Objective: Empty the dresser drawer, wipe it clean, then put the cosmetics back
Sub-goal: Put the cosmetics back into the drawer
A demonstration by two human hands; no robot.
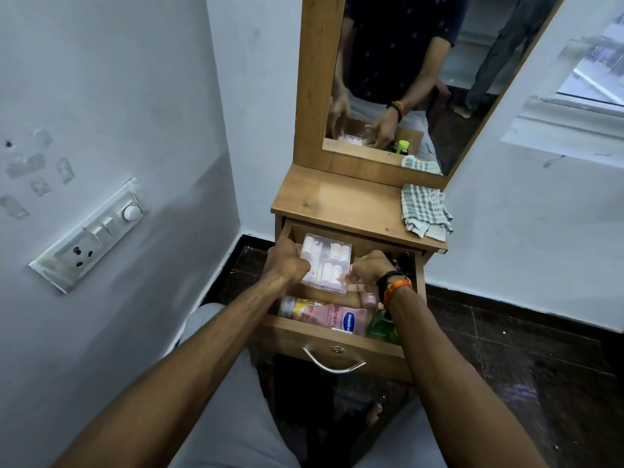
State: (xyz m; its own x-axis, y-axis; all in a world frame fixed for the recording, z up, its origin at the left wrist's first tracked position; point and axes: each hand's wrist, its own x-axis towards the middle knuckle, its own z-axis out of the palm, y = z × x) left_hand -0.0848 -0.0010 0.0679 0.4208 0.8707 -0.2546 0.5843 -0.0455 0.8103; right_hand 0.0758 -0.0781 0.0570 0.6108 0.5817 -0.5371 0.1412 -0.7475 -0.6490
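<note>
A: The open wooden dresser drawer (pixel 337 346) is seen nearest, a pink Vaseline tube (pixel 332 317) lying crosswise inside.

B: Farther in, the clear plastic box of small bottles (pixel 326 263) is gripped at both ends, left hand (pixel 287 261), right hand (pixel 369 268), long axis running away.

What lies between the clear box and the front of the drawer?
In the head view, a pink Vaseline tube and a green bottle lie there.

Cloth (pixel 425 211) on dresser top (pixel 337 201), perhaps folded
</note>
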